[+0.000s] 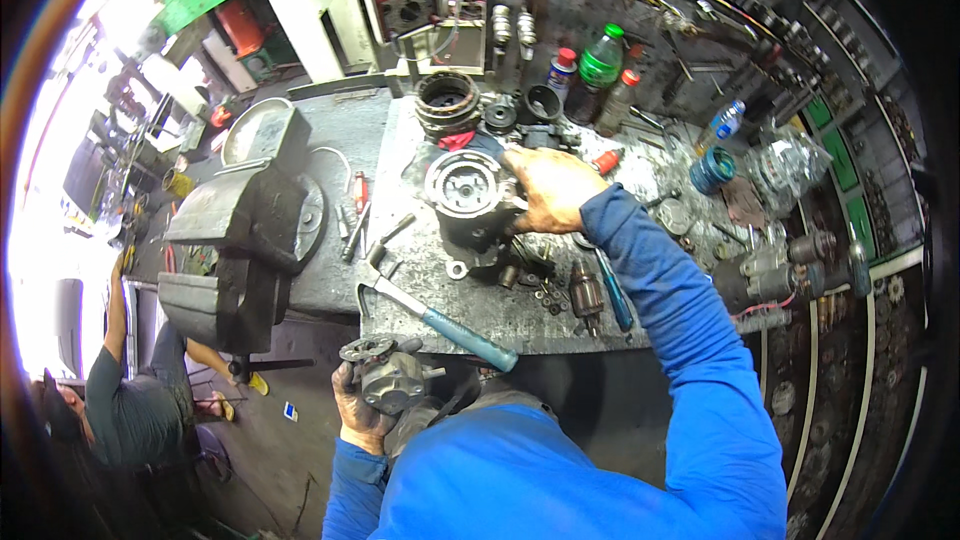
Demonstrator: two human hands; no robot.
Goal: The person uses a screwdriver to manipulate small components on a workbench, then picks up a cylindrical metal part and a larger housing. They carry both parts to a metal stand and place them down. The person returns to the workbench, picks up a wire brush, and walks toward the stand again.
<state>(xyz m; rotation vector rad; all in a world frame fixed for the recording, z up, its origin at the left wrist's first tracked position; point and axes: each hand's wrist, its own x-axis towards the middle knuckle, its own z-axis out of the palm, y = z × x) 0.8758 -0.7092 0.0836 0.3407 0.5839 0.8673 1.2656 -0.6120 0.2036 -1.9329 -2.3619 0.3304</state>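
Observation:
My left hand is wrapped round a grey cast-metal housing with a round flange, held low in front of the bench edge. My right hand grips the right side of a dark cylindrical motor housing, which stands upright on the bench. Its open, pale-rimmed end faces up; some of my fingers are hidden behind it. Just in front lies a hammer with a blue-green handle. A small armature and a blue-handled screwdriver rest beneath my right forearm.
A large bench vise stands at the left. Behind are a wound metal ring, a green bottle and a spray can. Another motor lies at the right. A person sits at the far left.

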